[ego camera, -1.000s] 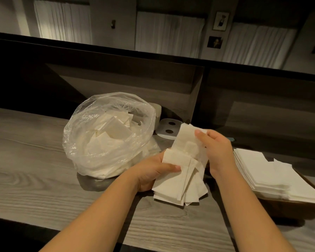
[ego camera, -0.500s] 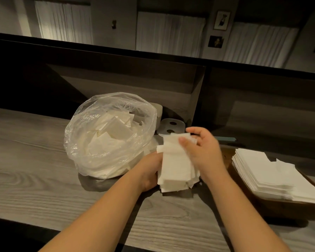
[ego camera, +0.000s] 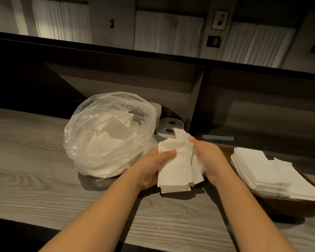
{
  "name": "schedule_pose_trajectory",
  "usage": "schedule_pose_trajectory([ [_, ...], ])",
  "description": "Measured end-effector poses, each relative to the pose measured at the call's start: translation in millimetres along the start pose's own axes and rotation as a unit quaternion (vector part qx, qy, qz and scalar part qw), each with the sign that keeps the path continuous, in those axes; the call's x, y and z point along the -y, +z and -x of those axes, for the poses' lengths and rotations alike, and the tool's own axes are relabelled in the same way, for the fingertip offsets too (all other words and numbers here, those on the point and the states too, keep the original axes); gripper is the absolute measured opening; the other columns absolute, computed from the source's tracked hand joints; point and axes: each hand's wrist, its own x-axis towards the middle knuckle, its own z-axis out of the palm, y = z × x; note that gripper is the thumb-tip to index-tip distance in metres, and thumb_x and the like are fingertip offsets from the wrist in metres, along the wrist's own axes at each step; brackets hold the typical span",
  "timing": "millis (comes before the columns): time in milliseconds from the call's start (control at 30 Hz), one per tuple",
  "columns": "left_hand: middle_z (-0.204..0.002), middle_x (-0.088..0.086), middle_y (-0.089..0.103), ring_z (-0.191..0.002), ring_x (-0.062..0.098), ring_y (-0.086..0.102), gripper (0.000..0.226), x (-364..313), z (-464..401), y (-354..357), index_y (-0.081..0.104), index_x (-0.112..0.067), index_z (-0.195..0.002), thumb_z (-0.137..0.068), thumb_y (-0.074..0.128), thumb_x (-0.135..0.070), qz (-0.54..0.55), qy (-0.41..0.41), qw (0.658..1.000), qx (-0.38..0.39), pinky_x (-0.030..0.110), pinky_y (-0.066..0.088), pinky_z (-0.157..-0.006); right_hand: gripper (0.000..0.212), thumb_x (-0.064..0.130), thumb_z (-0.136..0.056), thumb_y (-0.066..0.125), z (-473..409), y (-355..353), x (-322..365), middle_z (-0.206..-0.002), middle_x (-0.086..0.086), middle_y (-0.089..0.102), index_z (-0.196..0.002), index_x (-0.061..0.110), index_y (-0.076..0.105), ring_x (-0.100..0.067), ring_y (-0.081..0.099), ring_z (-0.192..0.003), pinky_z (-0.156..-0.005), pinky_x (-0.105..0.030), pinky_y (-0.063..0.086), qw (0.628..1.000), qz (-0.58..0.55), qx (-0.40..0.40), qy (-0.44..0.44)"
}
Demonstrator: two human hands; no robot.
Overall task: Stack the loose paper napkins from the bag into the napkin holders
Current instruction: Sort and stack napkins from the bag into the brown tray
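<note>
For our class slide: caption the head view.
Both hands square a napkin bundle beside the bag.

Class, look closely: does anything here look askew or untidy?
Yes. The napkin bundle gripped by the left hand and right hand is fanned, edges uneven. The stack in the holder has a few skewed top sheets.

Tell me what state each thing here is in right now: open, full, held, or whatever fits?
Plastic bag: open at the top, loose napkins inside.
Bundle of napkins: held upright on the counter, edges uneven.
Left hand: grips the bundle's left side.
Right hand: grips the bundle's right side.
Napkin holder: loaded with a stack of napkins.
</note>
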Motion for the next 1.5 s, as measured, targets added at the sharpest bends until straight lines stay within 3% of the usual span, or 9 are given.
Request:
schedule_pose_trajectory([
  [200,-0.093,0.008,0.076,-0.09,0.027,0.072,0.021,-0.6,-2.7,1.3,0.062,-0.03,-0.106,-0.097,0.057,-0.012,0.024,-0.003,0.998,-0.058,0.04,0.059,-0.069,0.005,0.033,-0.095,0.061,4.0,-12.1,1.2,-0.098,0.014,0.059,-0.098,0.03,0.06,-0.014,0.059,-0.099,-0.074,-0.028,0.053,0.96,-0.083,-0.149,-0.22],
  [300,-0.101,0.012,0.074,-0.092,0.03,0.071,0.02,2.6,-7.7,-1.9,0.057,-0.023,-0.114,-0.097,0.058,-0.014,0.03,0.0,0.994,-0.106,0.04,0.059,-0.066,0.011,0.029,-0.09,0.066,10.3,-15.2,1.4,-0.103,0.013,0.065,-0.1,0.034,0.061,-0.012,0.064,-0.094,-0.071,-0.027,0.055,0.954,-0.152,-0.075,-0.247],
  [567,-0.114,0.022,0.07,-0.097,0.035,0.071,0.069,0.4,-8.8,5.1,0.064,-0.011,-0.118,-0.091,0.038,-0.068,0.12,-0.02,0.991,-0.062,0.049,0.055,-0.087,0.028,0.031,-0.08,0.079,-1.2,22.2,-20.1,-0.089,0.012,0.051,-0.067,0.02,0.056,-0.011,0.052,-0.091,-0.086,-0.034,0.05,0.941,0.215,-0.05,-0.255],
  [800,-0.107,0.013,0.074,-0.099,0.03,0.071,0.022,-0.3,-6.6,1.6,0.061,-0.015,-0.119,-0.098,0.055,-0.009,0.024,0.024,0.994,-0.102,0.043,0.058,-0.08,0.037,0.022,-0.095,0.062,0.3,-3.1,-8.4,-0.12,0.012,0.05,-0.128,0.028,0.049,-0.013,0.048,-0.115,-0.084,-0.026,0.045,0.986,0.069,0.005,-0.155],
  [933,-0.111,0.017,0.072,-0.104,0.033,0.069,0.015,-4.5,-4.4,-0.2,0.06,-0.014,-0.111,-0.098,0.055,-0.01,0.084,0.011,0.99,-0.109,0.048,0.056,-0.087,0.019,0.02,-0.091,0.067,2.0,-7.7,-13.8,-0.112,0.006,0.065,-0.11,0.024,0.062,-0.02,0.06,-0.11,-0.094,-0.042,0.053,0.992,0.073,0.05,-0.088],
  [1100,-0.111,0.024,0.071,-0.105,0.039,0.068,0.018,-3.1,-4.6,-1.6,0.057,-0.005,-0.114,-0.096,0.058,-0.008,0.14,-0.025,0.981,-0.131,0.055,0.052,-0.094,0.01,0.019,-0.093,0.064,2.2,-9.4,-11.8,-0.107,0.002,0.065,-0.102,0.02,0.061,-0.02,0.063,-0.103,-0.086,-0.043,0.057,0.982,-0.057,-0.081,-0.158],
  [1233,-0.105,0.023,0.072,-0.094,0.034,0.072,0.026,0.7,-9.3,-1.2,0.056,-0.002,-0.121,-0.095,0.06,-0.007,0.114,-0.036,0.975,-0.186,0.049,0.059,-0.075,0.013,0.022,-0.096,0.06,9.8,-7.8,-14.2,-0.099,0.016,0.053,-0.104,0.023,0.049,-0.005,0.057,-0.099,-0.073,-0.017,0.051,0.913,0.002,-0.208,-0.351],
  [1400,-0.128,0.026,0.062,-0.122,0.04,0.058,0.068,2.3,-11.4,-1.3,0.061,-0.006,-0.13,-0.095,0.045,-0.061,0.2,-0.042,0.976,-0.081,0.054,0.04,-0.109,0.027,0.016,-0.095,0.055,17.4,13.2,-21.2,-0.116,0.016,0.057,-0.113,0.036,0.054,0.003,0.053,-0.102,-0.089,-0.017,0.045,0.842,0.338,0.047,-0.417],
  [1500,-0.122,0.024,0.066,-0.115,0.038,0.063,0.058,1.7,-12.2,-4.8,0.065,-0.004,-0.123,-0.092,0.058,-0.052,0.181,-0.031,0.979,-0.088,0.051,0.046,-0.105,0.026,0.033,-0.091,0.063,15.9,15.7,-23.5,-0.128,0.022,0.054,-0.112,0.045,0.054,0.001,0.047,-0.12,-0.115,-0.028,0.027,0.833,0.393,0.116,-0.373],
])
